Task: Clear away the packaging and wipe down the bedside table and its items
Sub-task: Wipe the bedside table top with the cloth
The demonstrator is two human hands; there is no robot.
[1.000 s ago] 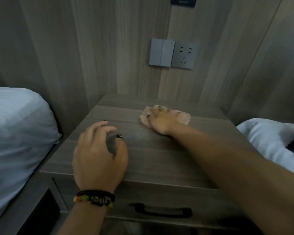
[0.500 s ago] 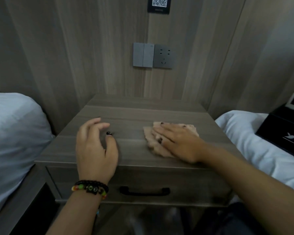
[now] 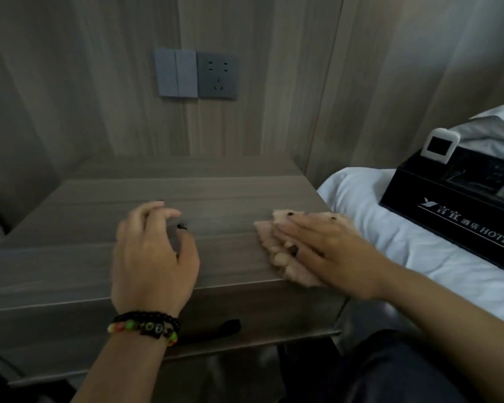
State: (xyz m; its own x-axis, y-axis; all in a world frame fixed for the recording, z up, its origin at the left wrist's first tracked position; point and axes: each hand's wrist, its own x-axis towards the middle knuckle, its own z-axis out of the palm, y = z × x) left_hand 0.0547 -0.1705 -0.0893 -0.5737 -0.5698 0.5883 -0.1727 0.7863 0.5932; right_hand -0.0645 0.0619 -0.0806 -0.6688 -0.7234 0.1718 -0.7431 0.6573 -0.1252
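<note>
The grey wood bedside table (image 3: 79,257) fills the middle of the view, its top bare apart from my hands. A pink cloth (image 3: 277,257) lies at the table's front right corner. My right hand (image 3: 329,251) presses flat on it, fingers spread over the cloth. My left hand (image 3: 152,257) rests on the table top near its front edge, fingers loosely curled, holding nothing. A beaded bracelet sits on that wrist.
A black hotel tray (image 3: 454,216) with a small white device (image 3: 440,145) lies on the white bed (image 3: 390,228) at the right. A switch and socket (image 3: 197,74) are on the wood wall behind. A black drawer handle (image 3: 216,330) shows below the table top.
My right hand has dragged the cloth from the back middle of the table to its front right corner. The left hand stayed put; the view swung right, showing the tray.
</note>
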